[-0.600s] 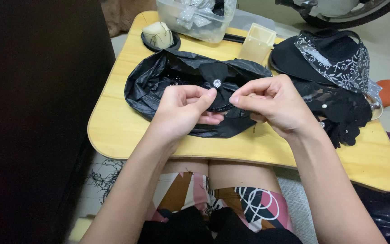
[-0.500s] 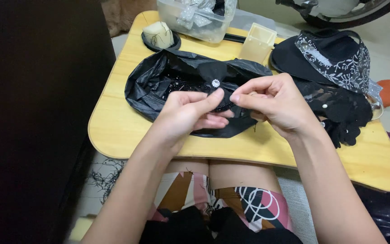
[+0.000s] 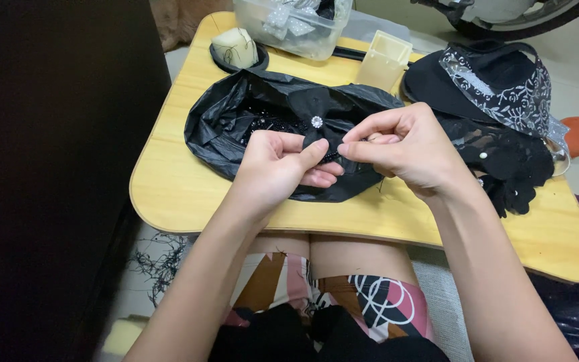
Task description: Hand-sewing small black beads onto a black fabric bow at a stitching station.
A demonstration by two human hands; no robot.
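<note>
Both hands meet over the middle of the yellow table [image 3: 169, 194], above an open black plastic bag [image 3: 226, 127]. The left hand [image 3: 273, 167] pinches the lower edge of a black fabric bow [image 3: 323, 110] with a rhinestone centre [image 3: 316, 121], its grip pressed together, steadying it. The right hand [image 3: 410, 151], at 3 o'clock from the left, pinches something too fine to make out beside the bow. Black lace fabric [image 3: 504, 100] lies at 2 o'clock, a clear plastic box [image 3: 289, 30] at 12 o'clock.
</note>
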